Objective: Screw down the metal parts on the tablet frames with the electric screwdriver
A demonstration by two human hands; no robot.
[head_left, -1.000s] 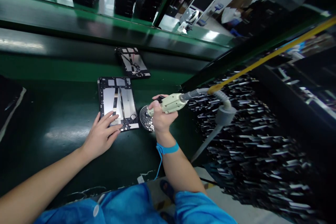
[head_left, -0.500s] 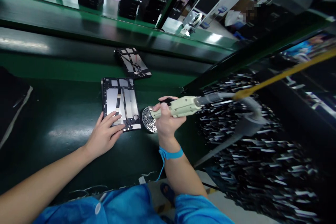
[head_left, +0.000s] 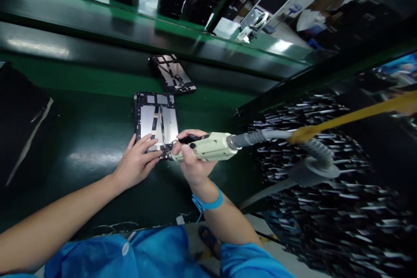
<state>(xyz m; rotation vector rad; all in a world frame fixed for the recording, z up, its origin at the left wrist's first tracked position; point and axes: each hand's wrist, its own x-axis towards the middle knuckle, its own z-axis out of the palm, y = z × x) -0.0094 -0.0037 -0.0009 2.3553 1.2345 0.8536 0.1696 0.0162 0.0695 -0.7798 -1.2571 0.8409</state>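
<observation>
Gripping the electric driver [head_left: 215, 147], the right hand [head_left: 196, 169] is wrapped around it; the left hand [head_left: 138, 164], outstretched, rests on the tablet-like device [head_left: 170, 122].

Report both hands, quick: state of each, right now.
Left hand: open, fingers over the lower-left part of the black-and-silver device.
Right hand: closed, holding the pale green tool.

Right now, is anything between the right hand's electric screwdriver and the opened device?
Nothing visible: the right hand holds the electric screwdriver with its tip at the near edge of the opened device. The left hand lies close beside the tip, fingers on the device; whether the tip touches is unclear.
</observation>
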